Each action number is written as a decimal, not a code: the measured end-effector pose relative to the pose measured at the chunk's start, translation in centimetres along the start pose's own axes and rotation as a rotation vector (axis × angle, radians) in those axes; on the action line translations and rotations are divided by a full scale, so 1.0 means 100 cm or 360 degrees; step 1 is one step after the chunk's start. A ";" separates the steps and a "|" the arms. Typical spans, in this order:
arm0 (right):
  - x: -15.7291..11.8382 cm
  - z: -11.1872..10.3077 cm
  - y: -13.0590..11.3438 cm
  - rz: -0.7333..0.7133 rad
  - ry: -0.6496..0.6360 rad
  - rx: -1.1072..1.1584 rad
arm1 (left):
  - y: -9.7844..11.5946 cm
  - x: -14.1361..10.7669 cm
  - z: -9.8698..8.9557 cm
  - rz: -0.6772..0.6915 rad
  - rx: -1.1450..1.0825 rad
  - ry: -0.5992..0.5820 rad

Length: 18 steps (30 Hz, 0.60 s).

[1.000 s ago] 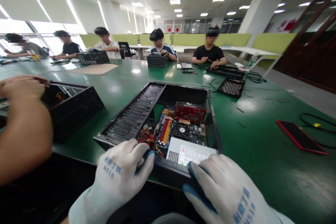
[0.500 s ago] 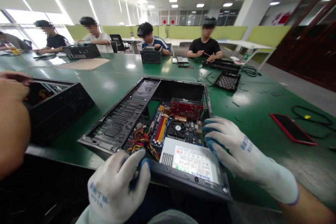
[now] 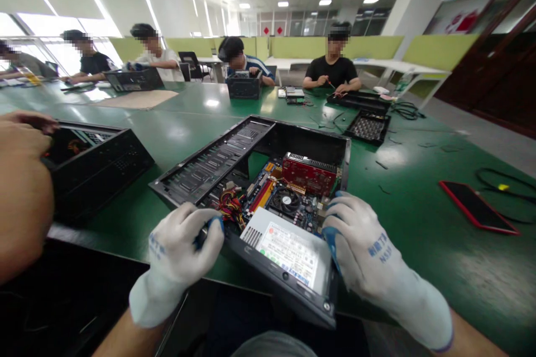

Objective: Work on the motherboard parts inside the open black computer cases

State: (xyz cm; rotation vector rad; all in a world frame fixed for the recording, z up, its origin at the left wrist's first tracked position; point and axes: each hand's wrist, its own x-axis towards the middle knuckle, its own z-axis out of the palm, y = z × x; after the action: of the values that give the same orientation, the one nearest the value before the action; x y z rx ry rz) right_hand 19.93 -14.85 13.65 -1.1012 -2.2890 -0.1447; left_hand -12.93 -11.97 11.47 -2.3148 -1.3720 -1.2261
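Note:
An open black computer case (image 3: 268, 279) lies before me, its near edge sticking out past the table's front edge. My left hand (image 3: 182, 245), in a white glove with blue fingertips, grips the case's near left edge; whether anything small is in that hand too is hidden. On the right side, my gloved right hand (image 3: 355, 234) has its fingers curled over the wall beside the power supply (image 3: 288, 245). Inside are a motherboard with a CPU fan (image 3: 286, 201), a red graphics card (image 3: 310, 174), and a bundle of coloured cables (image 3: 231, 206) near my left hand.
To the left, another person's bare arm (image 3: 23, 178) reaches into a second black case (image 3: 100, 173). A red-edged phone-like slab (image 3: 477, 206) and a black cable (image 3: 506, 175) lie at right. Across the green table (image 3: 184, 134), several people work; a black tray-like part (image 3: 368, 127) sits far right.
Between both hands, the case has turned clockwise as seen from above. Its near edge has swung left and its left end away from me; my left hand moved up with it.

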 end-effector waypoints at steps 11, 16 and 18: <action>0.005 0.007 -0.038 0.0027 -0.0040 0.0076 | -0.026 0.021 -0.001 -0.0101 -0.0102 -0.0039; 0.006 -0.007 0.019 0.0122 -0.0048 -0.0159 | 0.031 -0.009 -0.021 0.0048 -0.0134 -0.0111; 0.007 -0.008 0.041 0.0199 -0.0032 -0.0240 | 0.055 -0.024 -0.024 0.0178 -0.0185 -0.0180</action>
State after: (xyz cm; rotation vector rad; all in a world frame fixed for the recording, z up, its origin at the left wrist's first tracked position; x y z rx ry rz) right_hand 23.03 -11.95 14.12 -1.3242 -2.2492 -0.2611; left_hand -10.42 -17.82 12.62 -2.5386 -1.2150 -1.1881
